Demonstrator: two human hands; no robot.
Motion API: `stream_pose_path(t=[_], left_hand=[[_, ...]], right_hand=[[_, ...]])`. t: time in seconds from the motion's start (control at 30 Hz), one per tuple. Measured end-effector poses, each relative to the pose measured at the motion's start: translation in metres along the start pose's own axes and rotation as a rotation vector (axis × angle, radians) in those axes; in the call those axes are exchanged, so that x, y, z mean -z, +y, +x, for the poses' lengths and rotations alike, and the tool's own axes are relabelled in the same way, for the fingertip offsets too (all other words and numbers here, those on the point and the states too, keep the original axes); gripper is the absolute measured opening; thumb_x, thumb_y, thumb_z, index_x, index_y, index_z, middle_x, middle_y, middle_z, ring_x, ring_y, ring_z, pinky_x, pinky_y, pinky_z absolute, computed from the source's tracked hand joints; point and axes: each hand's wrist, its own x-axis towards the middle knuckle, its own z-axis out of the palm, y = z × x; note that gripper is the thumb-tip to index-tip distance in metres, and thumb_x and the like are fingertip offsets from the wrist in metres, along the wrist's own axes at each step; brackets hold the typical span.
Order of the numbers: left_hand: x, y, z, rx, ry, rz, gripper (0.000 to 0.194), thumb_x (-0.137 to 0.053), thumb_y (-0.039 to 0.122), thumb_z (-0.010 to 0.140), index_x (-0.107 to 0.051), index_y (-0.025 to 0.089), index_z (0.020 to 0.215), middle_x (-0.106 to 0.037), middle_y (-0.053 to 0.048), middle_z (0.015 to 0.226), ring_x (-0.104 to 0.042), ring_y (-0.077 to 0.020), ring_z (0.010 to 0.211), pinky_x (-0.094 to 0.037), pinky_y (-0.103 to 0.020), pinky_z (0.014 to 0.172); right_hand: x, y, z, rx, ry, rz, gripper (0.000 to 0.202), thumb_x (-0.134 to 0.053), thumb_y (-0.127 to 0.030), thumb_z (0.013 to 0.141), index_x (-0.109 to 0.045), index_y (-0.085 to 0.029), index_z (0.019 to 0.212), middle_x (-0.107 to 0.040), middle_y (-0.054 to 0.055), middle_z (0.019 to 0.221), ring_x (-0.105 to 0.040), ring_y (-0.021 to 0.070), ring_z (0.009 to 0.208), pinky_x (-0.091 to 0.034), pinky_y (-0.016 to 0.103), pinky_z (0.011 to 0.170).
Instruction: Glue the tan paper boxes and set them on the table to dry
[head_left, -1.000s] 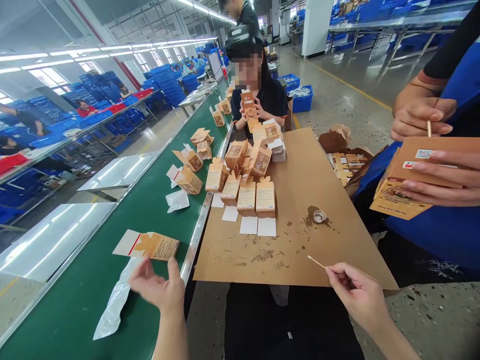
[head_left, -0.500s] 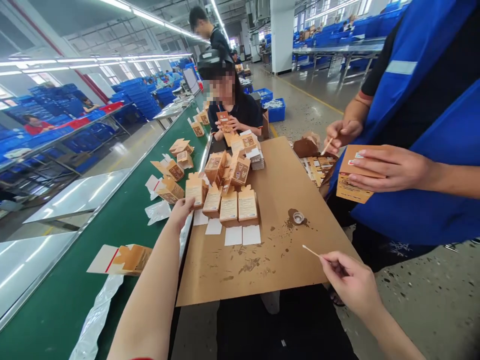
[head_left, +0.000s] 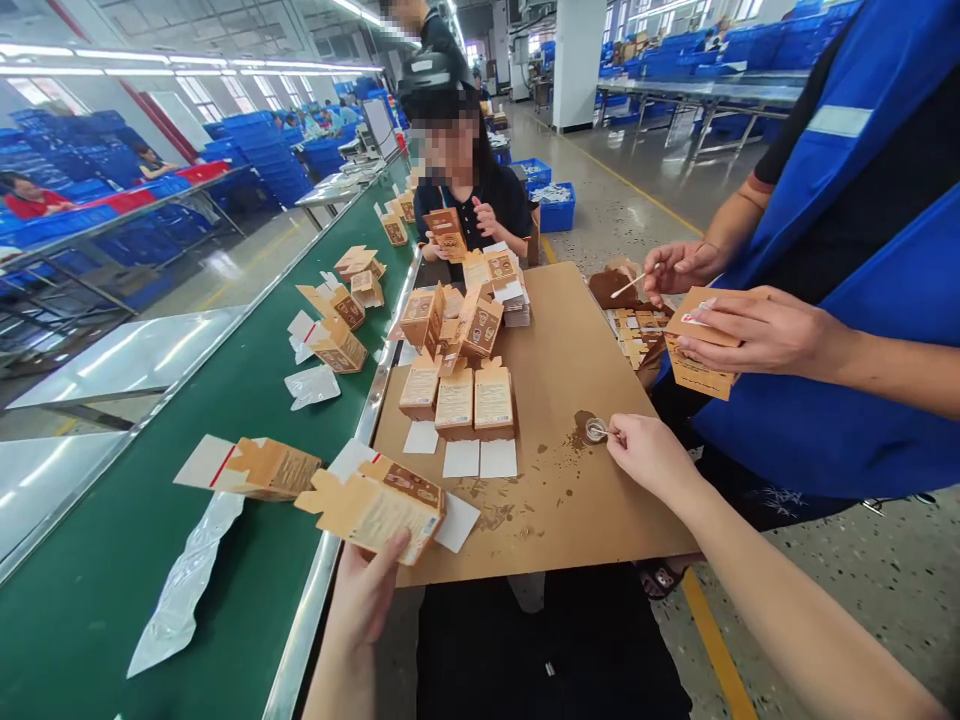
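My left hand (head_left: 369, 590) grips a brown printed carton (head_left: 390, 510) with open flaps, tilted above the near left corner of the cardboard sheet (head_left: 555, 350). Pinched in my right hand (head_left: 651, 452) is a cotton swab, its tip in a small clear dish (head_left: 596, 430) on the sheet. Wet spots surround the dish. Three cartons (head_left: 454, 408) stand in a row at the sheet's middle left, with white flaps towards me. More cartons (head_left: 480, 322) are heaped behind them.
A green conveyor (head_left: 247, 570) on the left carries open cartons (head_left: 277, 468) and clear plastic bags (head_left: 187, 590). A person in a blue vest (head_left: 885, 400) at the right holds a carton and a swab. Another person (head_left: 480, 215) across handles a carton.
My left hand has lifted the leftmost carton of the row and brought it towards me. My right hand has moved forward, bringing the swab to the dish. The view has shifted slightly.
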Motion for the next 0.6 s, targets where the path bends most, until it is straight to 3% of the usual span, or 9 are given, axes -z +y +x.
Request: stream_pose_path(t=[0.13, 0.23, 0.3, 0.43, 0.53, 0.6], left_hand=[[-0.031, -0.014, -0.009, -0.075, 0.067, 0.011, 0.09, -0.113, 0.066, 0.069, -0.077, 0.024, 0.139, -0.086, -0.02, 0.146, -0.08, -0.0458, 0.147, -0.065, -0.061, 0.128], [-0.044, -0.012, -0.003, -0.112, 0.08, 0.045, 0.092, -0.116, 0.062, 0.064, -0.074, 0.025, 0.137, -0.087, -0.018, 0.139, -0.085, -0.0433, 0.137, -0.069, -0.059, 0.12], [-0.047, -0.01, 0.001, -0.114, 0.07, 0.07, 0.092, -0.117, 0.06, 0.061, -0.072, 0.027, 0.135, -0.088, -0.016, 0.136, -0.086, -0.0423, 0.132, -0.071, -0.058, 0.117], [-0.046, -0.008, 0.004, -0.104, 0.023, 0.093, 0.093, -0.116, 0.059, 0.061, -0.068, 0.028, 0.135, -0.087, -0.014, 0.134, -0.087, -0.0406, 0.129, -0.072, -0.057, 0.113], [-0.042, -0.01, 0.003, -0.108, 0.016, 0.109, 0.091, -0.115, 0.058, 0.065, -0.066, 0.028, 0.136, -0.086, -0.013, 0.136, -0.086, -0.0398, 0.132, -0.071, -0.056, 0.115], [-0.041, -0.01, 0.002, -0.108, 0.012, 0.13, 0.089, -0.114, 0.057, 0.067, -0.066, 0.028, 0.136, -0.085, -0.014, 0.139, -0.085, -0.0399, 0.135, -0.07, -0.056, 0.116]], right_hand=[[0.012, 0.006, -0.017, 0.03, 0.082, 0.022, 0.025, -0.068, -0.021, 0.094, -0.057, -0.03, 0.073, -0.066, -0.001, 0.066, -0.059, 0.019, 0.061, -0.038, 0.032, 0.064], [0.003, -0.006, -0.048, 0.058, 0.191, 0.107, 0.021, -0.071, -0.029, 0.104, -0.068, -0.028, 0.083, -0.071, 0.001, 0.071, -0.064, 0.0204, 0.062, -0.046, 0.032, 0.065], [-0.02, -0.027, -0.073, 0.098, 0.196, 0.24, 0.019, -0.07, -0.03, 0.109, -0.075, -0.027, 0.09, -0.074, 0.001, 0.074, -0.068, 0.0204, 0.064, -0.051, 0.032, 0.066], [-0.091, -0.084, -0.109, 0.27, 0.017, 0.407, 0.028, -0.059, -0.018, 0.112, -0.072, -0.028, 0.088, -0.075, -0.001, 0.077, -0.068, 0.0165, 0.066, -0.052, 0.027, 0.065], [-0.131, -0.112, -0.116, 0.361, -0.045, 0.405, 0.034, -0.056, -0.011, 0.11, -0.061, -0.028, 0.081, -0.067, -0.002, 0.073, -0.061, 0.016, 0.064, -0.046, 0.028, 0.064], [-0.142, -0.118, -0.113, 0.384, -0.083, 0.377, 0.036, -0.055, -0.009, 0.11, -0.056, -0.028, 0.079, -0.062, -0.002, 0.073, -0.057, 0.0164, 0.065, -0.043, 0.029, 0.064]])
